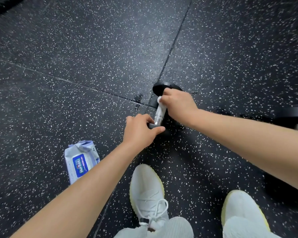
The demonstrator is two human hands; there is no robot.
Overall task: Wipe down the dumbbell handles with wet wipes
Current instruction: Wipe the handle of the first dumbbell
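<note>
Shiny metal handle (158, 118), matt black heads (157, 88), speckled rubbery floor (93, 48), glossy plastic pack (80, 161).

Black rubber floor (76, 48) flecked with white, laid in large tiles; straight seams (172, 45) cross near a small wet patch (138, 97).

Worn kit: forearms bare down to left hand (139, 131) and right hand (177, 105). White knit sneakers: left shoe (148, 186) at 6 o'clock, right shoe (239, 208) between 4 and 5. Pale yellow edging round both soles. White laces (159, 206) on the left one, black toggle (144, 220). White ribbed trousers (175, 227) over the ankles.
</note>
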